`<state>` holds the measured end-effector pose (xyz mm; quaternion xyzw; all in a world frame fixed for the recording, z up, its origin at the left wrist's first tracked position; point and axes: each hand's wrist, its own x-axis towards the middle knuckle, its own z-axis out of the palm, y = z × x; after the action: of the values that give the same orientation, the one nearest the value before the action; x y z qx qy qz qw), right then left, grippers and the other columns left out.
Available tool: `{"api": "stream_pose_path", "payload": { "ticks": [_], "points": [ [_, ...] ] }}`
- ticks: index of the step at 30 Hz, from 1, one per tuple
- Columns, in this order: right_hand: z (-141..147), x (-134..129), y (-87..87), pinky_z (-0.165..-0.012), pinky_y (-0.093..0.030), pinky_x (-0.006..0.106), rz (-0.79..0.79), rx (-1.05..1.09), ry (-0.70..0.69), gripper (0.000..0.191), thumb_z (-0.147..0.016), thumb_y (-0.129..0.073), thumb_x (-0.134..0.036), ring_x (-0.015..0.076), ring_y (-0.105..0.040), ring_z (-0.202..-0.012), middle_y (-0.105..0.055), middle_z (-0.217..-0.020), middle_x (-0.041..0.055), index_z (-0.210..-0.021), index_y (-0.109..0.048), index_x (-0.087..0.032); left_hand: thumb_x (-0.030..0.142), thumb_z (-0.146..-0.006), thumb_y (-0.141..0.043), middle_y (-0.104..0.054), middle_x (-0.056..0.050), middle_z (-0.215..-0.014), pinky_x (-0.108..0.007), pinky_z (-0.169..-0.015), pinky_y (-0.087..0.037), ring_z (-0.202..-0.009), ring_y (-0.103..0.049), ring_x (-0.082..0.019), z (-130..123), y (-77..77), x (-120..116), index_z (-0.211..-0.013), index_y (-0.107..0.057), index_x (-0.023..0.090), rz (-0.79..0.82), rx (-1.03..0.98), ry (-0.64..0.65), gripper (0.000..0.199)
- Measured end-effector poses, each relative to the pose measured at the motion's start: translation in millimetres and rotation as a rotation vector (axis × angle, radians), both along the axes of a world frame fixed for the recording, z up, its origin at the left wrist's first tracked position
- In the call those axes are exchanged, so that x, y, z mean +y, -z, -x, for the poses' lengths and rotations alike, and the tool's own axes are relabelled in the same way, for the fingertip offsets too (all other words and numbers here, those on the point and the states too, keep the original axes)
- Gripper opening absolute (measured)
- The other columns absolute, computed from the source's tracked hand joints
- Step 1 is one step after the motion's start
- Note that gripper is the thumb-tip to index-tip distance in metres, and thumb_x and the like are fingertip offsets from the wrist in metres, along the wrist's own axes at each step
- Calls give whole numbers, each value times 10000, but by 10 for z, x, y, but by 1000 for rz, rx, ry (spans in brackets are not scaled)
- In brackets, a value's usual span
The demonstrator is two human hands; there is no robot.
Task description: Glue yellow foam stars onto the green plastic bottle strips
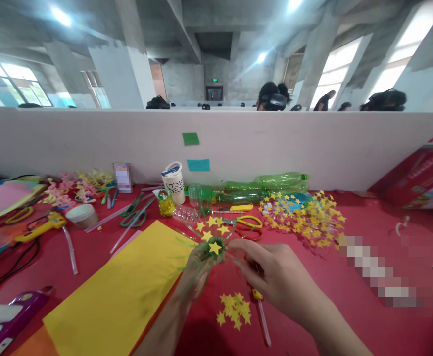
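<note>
A green plastic bottle piece cut into thin strips, with yellow paper stars [215,247] on its middle and strip ends, is at the centre of the head view. My left hand [196,272] is closed around it from the left and below. My right hand [271,267] is at its right edge, thumb and forefinger close together. What lies between these fingertips is too small to make out. Below the hands lies a pile of loose yellow stars [234,310]. A yellow-tipped glue gun with a clear glue stick [264,321] is partly hidden under my right hand.
Yellow paper [120,291] covers the left front. Scissors [249,222], green bottles [246,190] and a white cup [173,183] stand or lie behind. Star-tipped strips [309,217] spread at right. A yellow glue gun [45,226] and purple tool [12,316] lie left.
</note>
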<state>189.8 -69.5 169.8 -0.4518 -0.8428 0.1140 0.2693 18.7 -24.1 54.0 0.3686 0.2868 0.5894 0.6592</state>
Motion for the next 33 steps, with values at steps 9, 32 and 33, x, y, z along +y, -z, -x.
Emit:
{"api": "stream_pose_path", "payload": {
  "ticks": [9,32,33],
  "points": [
    [-14,16,34,-507,-324,216,-22,1,46,182,-884,-417,-300,105,-522,-509,-623,-638,-26,-963,-568,-237,215,-570,-771,-650,-2,-727,-212,-642,-457,-648,-576,-102,4,-3,11,-805,-683,177,29,-24,4,254],
    [173,20,175,-486,-250,233,-117,-111,16,181,-887,-401,-241,104,-508,-480,-597,-576,-20,-929,-573,-203,150,-588,-730,-646,13,-659,-221,-631,-444,-615,-564,-101,-4,-6,42,-619,-632,146,-7,-18,-84,103],
    [181,22,178,-486,-243,236,-127,-122,13,178,-887,-397,-231,103,-504,-481,-592,-576,-18,-877,-572,-199,163,-583,-734,-642,13,-640,-222,-622,-442,-604,-564,-103,0,-3,45,-601,-626,144,-6,-18,-92,110]
  ]
}}
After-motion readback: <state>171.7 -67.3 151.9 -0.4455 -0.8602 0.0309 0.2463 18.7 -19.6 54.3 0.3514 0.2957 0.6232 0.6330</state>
